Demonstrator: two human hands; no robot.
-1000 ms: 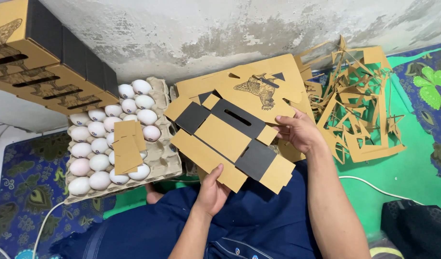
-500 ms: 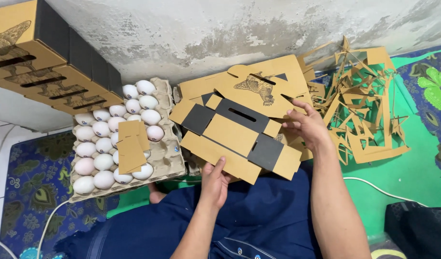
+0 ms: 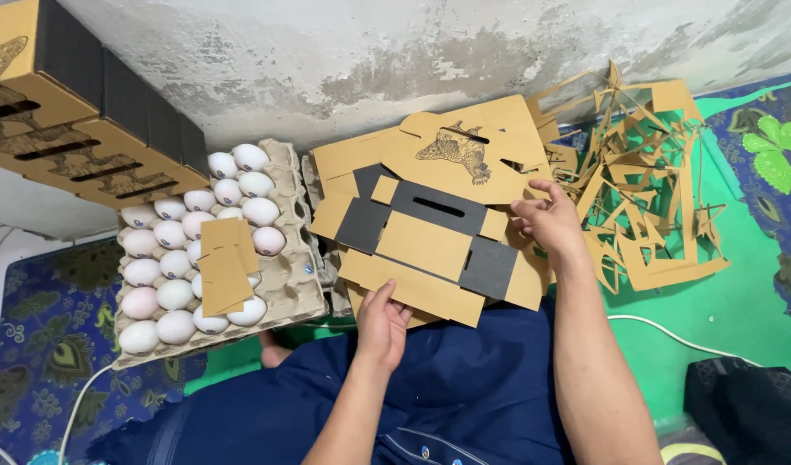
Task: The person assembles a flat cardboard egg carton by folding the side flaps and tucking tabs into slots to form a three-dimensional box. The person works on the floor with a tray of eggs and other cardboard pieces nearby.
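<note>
Two hands grip one flat box blank (image 3: 430, 245) over my lap: my left hand (image 3: 381, 320) pinches its near edge, my right hand (image 3: 546, 220) clasps its far right side. Under it I see a stack of blanks (image 3: 464, 146). Left sits an egg tray (image 3: 283, 284) with a card piece (image 3: 225, 265) on the eggs (image 3: 176, 258); folded boxes (image 3: 77, 129) stand behind. Right lie offcuts (image 3: 649, 198) on a green mat (image 3: 722, 310), against a rough wall (image 3: 369, 60).

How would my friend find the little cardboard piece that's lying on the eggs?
Look at the egg tray on the left, full of white eggs. On top of them, near the middle, lies a small flat cardboard piece. It is the only brown, flat thing among round white eggs.
</note>
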